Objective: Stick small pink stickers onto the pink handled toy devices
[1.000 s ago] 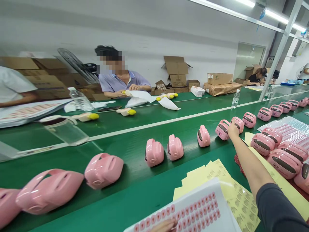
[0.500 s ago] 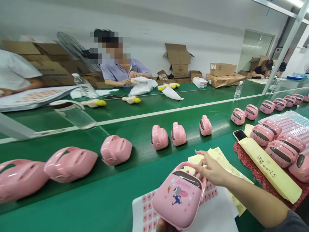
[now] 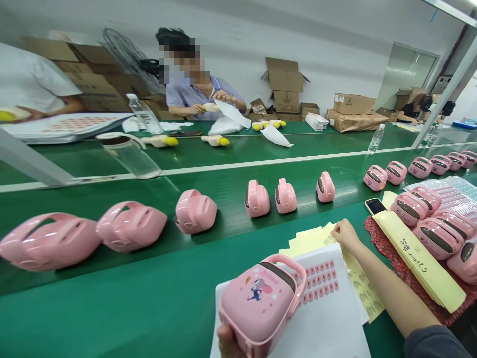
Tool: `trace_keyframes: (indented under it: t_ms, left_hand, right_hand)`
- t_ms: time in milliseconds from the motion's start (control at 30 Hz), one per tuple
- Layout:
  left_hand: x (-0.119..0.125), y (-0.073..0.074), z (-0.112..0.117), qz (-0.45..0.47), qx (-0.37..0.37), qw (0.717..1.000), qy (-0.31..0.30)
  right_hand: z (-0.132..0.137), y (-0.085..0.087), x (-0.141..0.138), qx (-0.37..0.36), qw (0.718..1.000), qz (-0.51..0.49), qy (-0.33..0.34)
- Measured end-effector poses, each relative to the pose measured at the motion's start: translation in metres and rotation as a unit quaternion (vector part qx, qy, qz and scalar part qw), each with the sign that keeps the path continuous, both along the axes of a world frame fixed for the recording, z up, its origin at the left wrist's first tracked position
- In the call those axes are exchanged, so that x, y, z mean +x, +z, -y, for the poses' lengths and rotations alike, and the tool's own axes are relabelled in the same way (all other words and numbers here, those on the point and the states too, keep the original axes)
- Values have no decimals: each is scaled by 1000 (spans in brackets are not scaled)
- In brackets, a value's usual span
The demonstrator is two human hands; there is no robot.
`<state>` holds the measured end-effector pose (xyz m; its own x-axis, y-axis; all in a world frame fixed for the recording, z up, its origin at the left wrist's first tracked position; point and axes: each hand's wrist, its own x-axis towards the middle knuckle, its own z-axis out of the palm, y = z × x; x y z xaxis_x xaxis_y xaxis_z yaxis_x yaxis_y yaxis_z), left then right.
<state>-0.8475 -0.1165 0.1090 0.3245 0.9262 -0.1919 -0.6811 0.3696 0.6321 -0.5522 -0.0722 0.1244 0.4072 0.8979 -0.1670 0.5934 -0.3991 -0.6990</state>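
Note:
My left hand [image 3: 228,343] shows only at the bottom edge, gripping a pink toy case [image 3: 261,298] with a cartoon print and a handle. The case is held over a white sticker sheet [image 3: 328,303] printed with rows of small red stickers. My right hand [image 3: 345,233] reaches forward with fingers bent together, fingertips on the yellow sticker sheets [image 3: 316,236] beyond the white sheet. What the fingertips pinch is too small to name.
Pink cases [image 3: 257,199] stand in a row on the green conveyor belt [image 3: 149,293], more lie on a red mat [image 3: 432,233] at right by a phone [image 3: 374,205]. Across the belt, a person [image 3: 197,94] handles yellow-tipped parts. Bottles and cardboard boxes stand behind.
My right hand brought a pink case from the belt to my left hand, let go, and moved forward onto the yellow sheets. The left hand now holds the case, tilted lower.

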Motion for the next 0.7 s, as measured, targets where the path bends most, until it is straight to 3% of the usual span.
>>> trace_keyframes:
  t_ms: [100, 200, 367, 567, 700]
  left_hand:
    - [3, 12, -1, -18, -48, 998, 22]
    - [11, 33, -4, -30, -68, 997, 16]
    - [25, 62, -15, -122, -19, 992, 39]
    - [41, 75, -23, -235, 59, 970, 24]
    - [45, 78, -26, -263, 62, 963, 3]
  right_hand:
    - [3, 4, 2, 5, 999, -41, 8]
    - [8, 11, 7, 17, 993, -118, 16]
    - [18, 41, 5, 73, 962, -260, 34]
    - [37, 93, -53, 125, 922, -342, 129]
    - [44, 111, -89, 124, 928, -298, 187]
